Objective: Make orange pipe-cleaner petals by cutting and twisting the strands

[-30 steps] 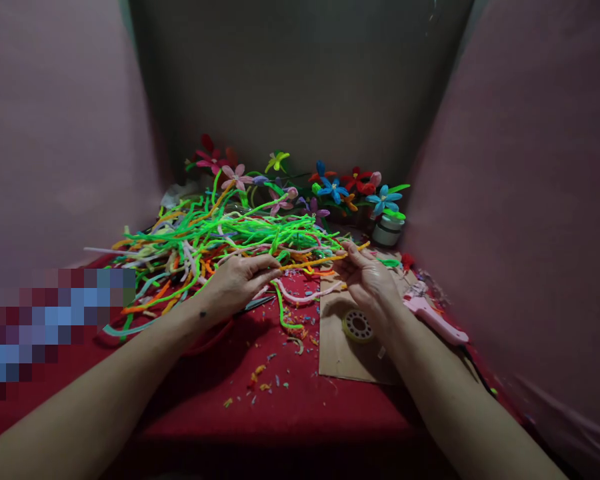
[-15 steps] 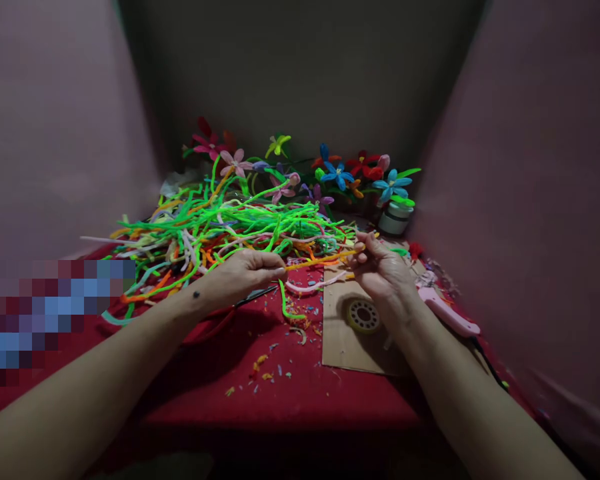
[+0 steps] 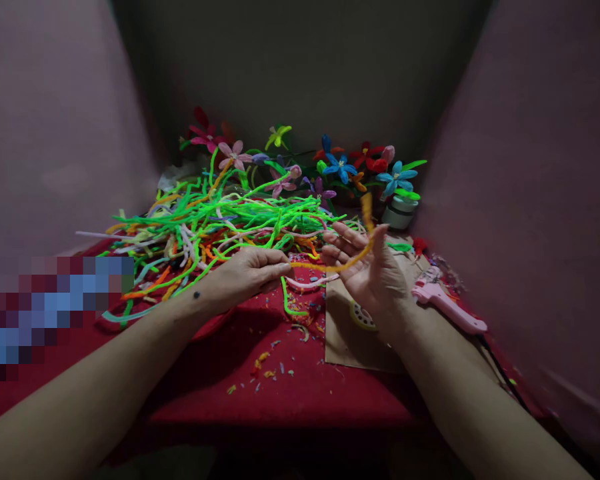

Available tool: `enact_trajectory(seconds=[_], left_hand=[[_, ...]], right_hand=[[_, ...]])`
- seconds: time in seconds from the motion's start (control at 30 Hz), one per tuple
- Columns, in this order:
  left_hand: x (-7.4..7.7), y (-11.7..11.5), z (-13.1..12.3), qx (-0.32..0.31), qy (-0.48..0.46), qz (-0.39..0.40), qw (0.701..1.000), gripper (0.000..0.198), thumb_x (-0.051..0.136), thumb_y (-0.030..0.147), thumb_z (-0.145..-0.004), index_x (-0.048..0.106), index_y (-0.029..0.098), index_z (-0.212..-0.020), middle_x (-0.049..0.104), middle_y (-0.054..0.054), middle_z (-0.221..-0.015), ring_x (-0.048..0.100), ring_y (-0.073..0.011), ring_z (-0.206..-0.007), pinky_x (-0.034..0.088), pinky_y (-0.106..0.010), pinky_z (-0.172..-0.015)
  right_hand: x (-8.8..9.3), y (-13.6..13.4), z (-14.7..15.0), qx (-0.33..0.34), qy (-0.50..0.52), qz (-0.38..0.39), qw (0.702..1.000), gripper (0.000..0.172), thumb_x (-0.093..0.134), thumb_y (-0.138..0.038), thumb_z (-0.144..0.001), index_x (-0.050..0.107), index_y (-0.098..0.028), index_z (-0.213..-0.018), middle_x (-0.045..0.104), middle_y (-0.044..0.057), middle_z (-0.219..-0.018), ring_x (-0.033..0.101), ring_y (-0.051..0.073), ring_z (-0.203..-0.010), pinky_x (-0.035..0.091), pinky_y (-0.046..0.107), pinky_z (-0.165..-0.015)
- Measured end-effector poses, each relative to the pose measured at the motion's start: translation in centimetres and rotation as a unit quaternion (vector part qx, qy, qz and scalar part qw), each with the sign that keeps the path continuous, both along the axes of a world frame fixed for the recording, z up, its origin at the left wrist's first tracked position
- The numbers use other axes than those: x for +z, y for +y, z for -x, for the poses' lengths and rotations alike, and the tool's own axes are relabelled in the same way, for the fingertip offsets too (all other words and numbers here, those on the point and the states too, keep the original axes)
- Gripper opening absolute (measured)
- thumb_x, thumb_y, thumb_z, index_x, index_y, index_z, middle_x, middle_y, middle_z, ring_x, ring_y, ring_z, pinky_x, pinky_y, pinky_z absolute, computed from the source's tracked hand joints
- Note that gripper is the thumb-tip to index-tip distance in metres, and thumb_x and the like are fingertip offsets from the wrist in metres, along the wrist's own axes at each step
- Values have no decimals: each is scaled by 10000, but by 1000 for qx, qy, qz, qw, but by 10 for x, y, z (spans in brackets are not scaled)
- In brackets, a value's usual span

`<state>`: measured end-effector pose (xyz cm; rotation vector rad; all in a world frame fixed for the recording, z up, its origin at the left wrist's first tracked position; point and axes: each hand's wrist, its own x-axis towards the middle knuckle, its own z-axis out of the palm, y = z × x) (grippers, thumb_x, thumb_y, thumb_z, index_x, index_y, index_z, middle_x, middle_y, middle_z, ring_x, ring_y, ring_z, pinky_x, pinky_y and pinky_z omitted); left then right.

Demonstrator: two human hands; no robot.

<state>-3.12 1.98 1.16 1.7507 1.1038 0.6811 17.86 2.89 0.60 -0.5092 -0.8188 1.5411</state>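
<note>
An orange pipe cleaner [image 3: 347, 265] stretches from my left hand [image 3: 260, 267], whose thumb and fingers pinch one end of it. Its other part crosses in front of my right hand [image 3: 367, 267] and curves upward to a free tip. That hand is open, palm up, with the fingers spread behind the pipe cleaner. A pale pink pipe cleaner [image 3: 307, 285] and a bent green one [image 3: 286, 303] lie on the red cloth just below. Under my right hand, a tape roll [image 3: 363, 317] on a piece of cardboard [image 3: 341, 333] is partly hidden.
A big heap of mixed pipe cleaners [image 3: 250, 217], mostly green, covers the back left. Behind it stand several pipe-cleaner flowers [image 3: 340, 168] and a small jar [image 3: 399, 212]. A pink glue gun [image 3: 445, 303] lies at the right. Fuzzy scraps dot the red cloth [image 3: 280, 400].
My right hand has let go of the orange pipe cleaner and opened its fingers. The far end now curls upward instead of running straight between both hands. My left hand keeps its pinch.
</note>
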Motion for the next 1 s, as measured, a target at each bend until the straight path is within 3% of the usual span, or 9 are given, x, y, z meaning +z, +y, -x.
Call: enact_trajectory(seconds=[0.1,0.2,0.27,0.37,0.5,0.6,0.77,1.0], left_hand=[[0,-3,-5,4,-5,-12,1000,298,499,397,-830,509,150,-665,398,52,-527,303,-54,-460,206,-180,-425],[0,-6,-10,6,20,-45,999,270,478,371,-833,535,142,-704,416,49,-540,336,-61,-478,259,-183,-449],[1,-8,-12,-9,36,-74,997,257,475,349,-826,548,138,-701,435,43,-562,377,-69,-512,307,-189,-488],[4,-10,-13,-24,37,-80,996,208,508,318,-799,572,137,-719,465,38,-600,402,-72,-540,326,-186,-499],[4,-10,-9,22,24,-59,998,221,521,321,-802,589,126,-724,448,49,-536,362,-55,-468,277,-174,-435],[1,-9,-8,36,22,-74,996,245,528,337,-810,614,121,-735,461,45,-506,378,-55,-445,285,-175,-429],[0,-13,-12,7,21,-99,995,239,522,325,-819,658,129,-824,493,37,-538,402,-58,-450,310,-173,-429],[-5,-16,-16,12,65,-164,984,252,502,319,-825,648,136,-731,527,21,-559,427,-67,-495,331,-171,-457]], right_hand=[[0,-7,5,1,-8,-37,999,588,635,-691,-585,639,-219,-938,660,69,-1005,616,217,-957,501,349,-815],[-9,-12,12,-5,-68,-51,996,411,778,-389,-595,653,-229,-952,690,31,-975,633,171,-933,477,315,-862],[-16,-14,18,20,-133,-44,990,284,749,-284,-649,682,-189,-908,713,35,-832,661,145,-784,494,295,-799],[-24,-14,23,1,-157,-48,986,179,708,-285,-696,705,-155,-818,695,31,-652,652,138,-602,519,282,-649],[-23,-11,19,-70,-126,-43,989,139,721,-265,-675,696,-156,-758,695,31,-633,657,142,-585,530,268,-605],[-22,-11,17,-55,-107,-41,992,159,731,-253,-658,689,-153,-775,695,33,-647,656,142,-587,530,267,-608],[-26,-17,23,-5,-147,-47,988,132,716,-227,-678,690,-154,-784,682,17,-646,633,126,-582,508,256,-603],[-26,-22,25,-14,-224,-54,973,68,690,-229,-691,693,-162,-702,646,-5,-593,575,100,-550,460,228,-569]])
